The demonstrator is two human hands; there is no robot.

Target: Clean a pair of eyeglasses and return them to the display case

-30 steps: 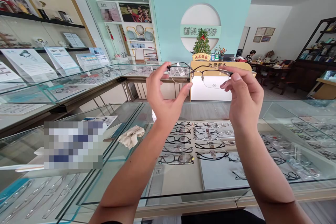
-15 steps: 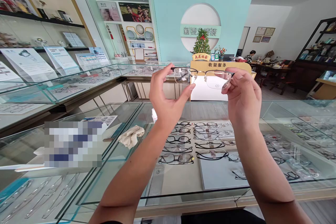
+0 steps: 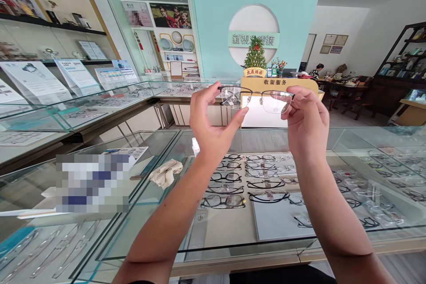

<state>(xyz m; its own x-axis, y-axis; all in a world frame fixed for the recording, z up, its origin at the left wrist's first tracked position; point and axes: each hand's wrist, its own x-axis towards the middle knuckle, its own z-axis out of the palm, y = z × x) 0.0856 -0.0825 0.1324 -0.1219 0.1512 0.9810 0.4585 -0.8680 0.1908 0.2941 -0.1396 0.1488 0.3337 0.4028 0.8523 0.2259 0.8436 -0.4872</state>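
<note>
While both hands are raised over the glass display case (image 3: 253,245), we list the following.

Item one: half-rim glasses (image 3: 256,92), dark along the brow, held level between the hands, a pale tag by the lens nearer the left.

Item two: left hand (image 3: 209,129), thumb and fingers in a wide C, gripping its end of the frame; we cannot tell whether the thumb tip touches the rim.

Item three: right hand (image 3: 308,124), closed in a pinch on the opposite end.

Surroundings: below and between the hands, rows of spectacles (image 3: 227,177) and a pale grey panel (image 3: 279,222); just beside the left wrist, a small white bottle (image 3: 195,146); left of the left forearm, a crumpled cloth (image 3: 165,173).

Progress, in our judgement: partway. Done: the pair is off the case and up at viewing height. Outstanding: it is not yet set down or released by either hand.
</note>
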